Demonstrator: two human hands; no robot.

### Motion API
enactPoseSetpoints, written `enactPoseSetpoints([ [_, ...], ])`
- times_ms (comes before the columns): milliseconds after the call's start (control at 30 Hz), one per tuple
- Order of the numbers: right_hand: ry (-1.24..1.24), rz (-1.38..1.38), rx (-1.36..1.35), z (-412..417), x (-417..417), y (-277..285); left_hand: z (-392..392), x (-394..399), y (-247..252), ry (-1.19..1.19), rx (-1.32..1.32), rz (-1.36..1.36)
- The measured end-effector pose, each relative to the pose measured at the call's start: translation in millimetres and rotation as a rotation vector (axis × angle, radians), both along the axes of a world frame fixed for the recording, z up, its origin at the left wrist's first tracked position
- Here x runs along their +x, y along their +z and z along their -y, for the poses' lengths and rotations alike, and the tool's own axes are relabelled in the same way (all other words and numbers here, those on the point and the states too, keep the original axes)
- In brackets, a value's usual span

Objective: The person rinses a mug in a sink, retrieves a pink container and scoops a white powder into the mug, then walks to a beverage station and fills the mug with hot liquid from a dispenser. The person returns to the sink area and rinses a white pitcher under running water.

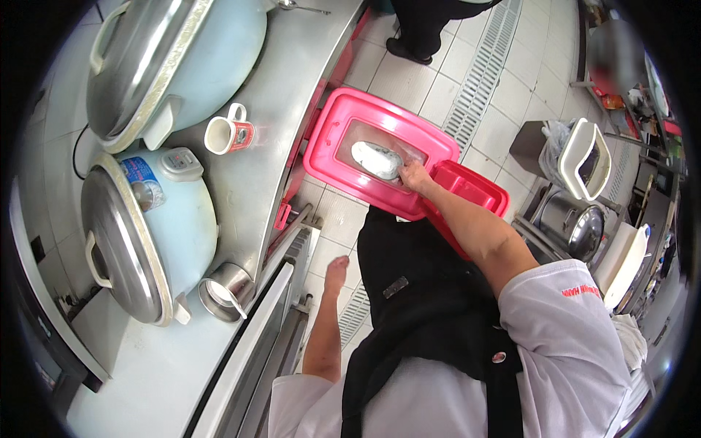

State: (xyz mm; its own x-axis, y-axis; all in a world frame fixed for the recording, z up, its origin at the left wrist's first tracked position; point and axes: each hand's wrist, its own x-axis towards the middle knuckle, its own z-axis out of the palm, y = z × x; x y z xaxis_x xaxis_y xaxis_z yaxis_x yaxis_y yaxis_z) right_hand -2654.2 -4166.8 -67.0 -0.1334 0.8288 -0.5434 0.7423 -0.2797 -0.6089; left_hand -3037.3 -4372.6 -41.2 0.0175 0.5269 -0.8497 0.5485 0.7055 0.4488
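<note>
My right hand (414, 176) grips the edge of a white oval vessel (375, 159), perhaps a bowl or scoop, with grey marks on its surface. The vessel is above the see-through panel of a pink plastic lid (334, 112). Beneath the lid's right end, part of a red plastic container (475, 189) shows; how the two join is hidden. My left hand (336, 270) hangs low at my side over the tiled floor, fingers curled, nothing visible in it. It is nearest to the oven-like door of an appliance (268, 306).
Two large rice cookers (191, 230), a mug (230, 131) and a steel pot with a white-handled utensil (225, 290) stand on the steel counter (279, 71). Another person's leg (416, 27) is ahead. A bin (583, 159) and a lidded steel pot (572, 224) are right; a floor drain (482, 76) runs ahead.
</note>
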Motion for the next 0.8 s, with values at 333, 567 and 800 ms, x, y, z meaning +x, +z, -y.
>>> enactPoseSetpoints([
  [333, -0.016, 0.047, -0.080, -22.9, 14.5, 154.5, -115.6, 96.3, 63.0, 0.081, 0.278, 0.070],
  [567, 0.064, 0.132, 0.128, -90.5, -21.1, 312.2, -153.6, 162.0, 132.3, 0.006, 0.440, 0.128],
  [800, 0.230, 0.183, 0.170, -189.6, -62.7, 375.6, -231.4, 100.8, 172.7, 0.682, 1.009, -0.071],
])
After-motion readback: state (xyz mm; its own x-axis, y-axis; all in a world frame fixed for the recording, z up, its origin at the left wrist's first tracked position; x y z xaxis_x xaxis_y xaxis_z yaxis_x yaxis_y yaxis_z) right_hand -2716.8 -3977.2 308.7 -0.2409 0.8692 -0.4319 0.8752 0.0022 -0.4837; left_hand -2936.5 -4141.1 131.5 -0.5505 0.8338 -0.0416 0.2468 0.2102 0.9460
